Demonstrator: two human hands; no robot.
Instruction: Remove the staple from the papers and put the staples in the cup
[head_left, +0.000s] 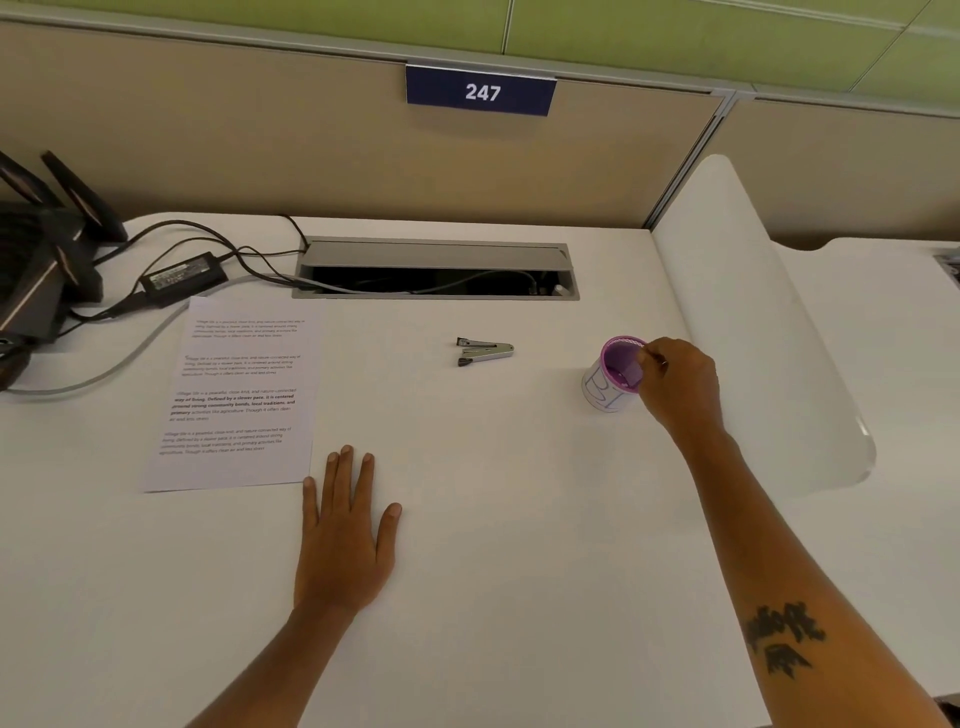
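The right hand (675, 379) has its fingertips pinched together at the rim of the purple cup (615, 371), seemingly dropping a staple too small to see; the left hand (345, 535) lies spread flat on the bench (519, 519), papers (239, 395) just beyond its little finger; the staple remover (483, 352) lies farther ahead; next, release over the cup.

The desk (493, 467) is smooth, matt white laminate. The papers (236, 395) look thin and matt, the staple remover (485, 352) shiny metal, the cup (615, 374) purple mesh wrapped in white paper.
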